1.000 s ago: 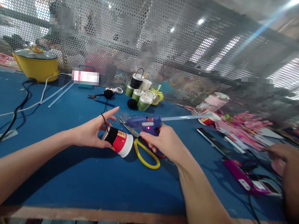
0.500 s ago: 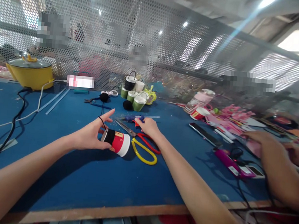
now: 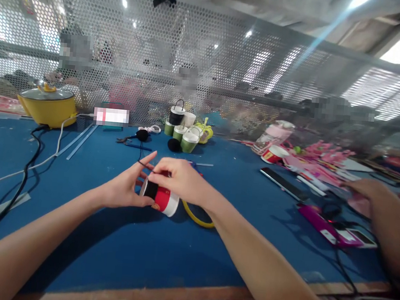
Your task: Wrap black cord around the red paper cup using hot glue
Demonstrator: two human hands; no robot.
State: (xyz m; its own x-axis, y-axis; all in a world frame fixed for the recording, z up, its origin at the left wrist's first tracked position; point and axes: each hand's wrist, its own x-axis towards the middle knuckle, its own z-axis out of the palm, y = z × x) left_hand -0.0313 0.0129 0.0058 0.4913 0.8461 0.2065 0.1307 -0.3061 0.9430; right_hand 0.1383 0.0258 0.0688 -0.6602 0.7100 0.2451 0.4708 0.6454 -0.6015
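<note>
A red and white paper cup (image 3: 169,202) with a black band lies on its side in my left hand (image 3: 125,186), its thumb below and fingers behind. Black cord runs from the cup over those fingers toward a black yarn ball (image 3: 142,135). My right hand (image 3: 179,178) is at the black band, its thumb and fingers pinched together; whether they hold the cord or the band is too small to tell. Partly hidden under my right wrist are scissors with a yellow handle (image 3: 197,219).
Green and white cups (image 3: 189,141) stand at the back beside a second black ball (image 3: 174,145). A yellow pot (image 3: 47,107) is at the back left. On the right are a phone (image 3: 281,183), a purple device (image 3: 326,228) and another person's arms.
My right hand has let go of the blue and red tool beside the scissors and moved left to the cup's black band. My left hand still holds the cup.
</note>
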